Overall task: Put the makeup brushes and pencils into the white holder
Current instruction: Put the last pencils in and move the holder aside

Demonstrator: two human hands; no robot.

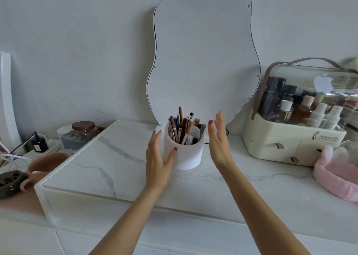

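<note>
One round white holder (184,154) crammed with brushes and pencils (181,127); left hand (158,156) touches it flat-fingered, right hand (219,140) spread just beside, wavy mirror (203,57) behind

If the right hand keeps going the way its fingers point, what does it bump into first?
Probably the wavy mirror on the wall. The right hand is open beside the white holder, not touching it, fingers pointing up and away. Depth is hard to judge, but nothing else seems to lie in between.
</note>
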